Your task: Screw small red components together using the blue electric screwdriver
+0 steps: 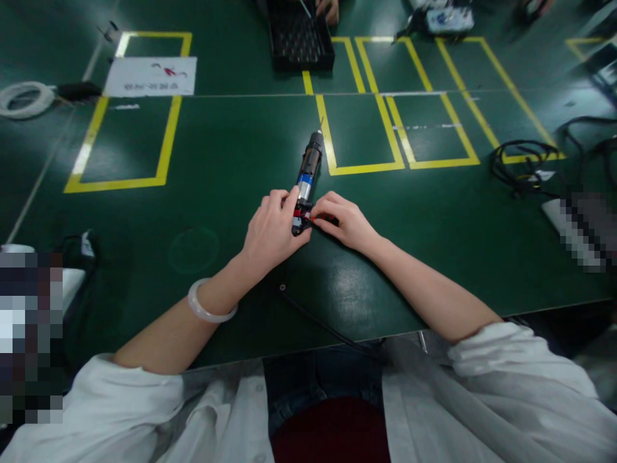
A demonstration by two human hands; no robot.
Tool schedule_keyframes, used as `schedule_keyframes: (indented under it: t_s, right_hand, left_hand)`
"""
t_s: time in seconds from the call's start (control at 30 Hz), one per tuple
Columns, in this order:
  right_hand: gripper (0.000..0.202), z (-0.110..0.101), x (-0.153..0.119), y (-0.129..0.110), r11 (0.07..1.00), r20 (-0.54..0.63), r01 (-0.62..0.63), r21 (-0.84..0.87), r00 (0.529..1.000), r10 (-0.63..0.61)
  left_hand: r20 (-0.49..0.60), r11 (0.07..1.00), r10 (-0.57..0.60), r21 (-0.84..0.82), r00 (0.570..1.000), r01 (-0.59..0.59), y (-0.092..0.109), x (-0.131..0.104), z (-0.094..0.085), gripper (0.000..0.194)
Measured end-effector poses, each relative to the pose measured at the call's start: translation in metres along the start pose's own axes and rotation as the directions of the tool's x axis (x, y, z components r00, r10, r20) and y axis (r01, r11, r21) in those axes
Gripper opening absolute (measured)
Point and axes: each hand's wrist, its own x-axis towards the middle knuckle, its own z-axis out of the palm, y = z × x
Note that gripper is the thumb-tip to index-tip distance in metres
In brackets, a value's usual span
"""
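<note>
A slim black tool with a blue and silver middle (306, 180) lies on the green table, its thin metal tip pointing away from me. My left hand (274, 228) is wrapped round its near end, fingers on top and thumb at the close side. Small red and black parts show between the two hands. Just right of that end, my right hand (344, 222) pinches a small red-orange piece, perhaps a wire, against the tool. The fingertips partly hide what is pinched.
A black tray (301, 54) stands at the back beside another person's hand (328, 9). A printed card (150, 76) lies at the left. Coiled black cable (523, 164) rests at the right, and a black cable (318, 321) runs near the front edge. Yellow tape marks rectangles.
</note>
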Motion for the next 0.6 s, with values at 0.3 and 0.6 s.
schedule_keyframes:
  t_s: [0.3, 0.6]
  right_hand:
    - [0.007, 0.0008, 0.0024, 0.0017, 1.000, 0.004, 0.002, 0.012, 1.000, -0.002]
    - [0.009, 0.0002, 0.0032, 0.0020, 0.999, -0.010, 0.019, 0.038, 1.000, -0.019]
  left_hand:
    - [-0.015, 1.000, 0.021, 0.009, 1.000, -0.021, -0.0004, 0.0002, 0.0008, 0.076]
    - [-0.007, 1.000, 0.026, 0.016, 1.000, -0.026, -0.0020, 0.0002, 0.0005, 0.077]
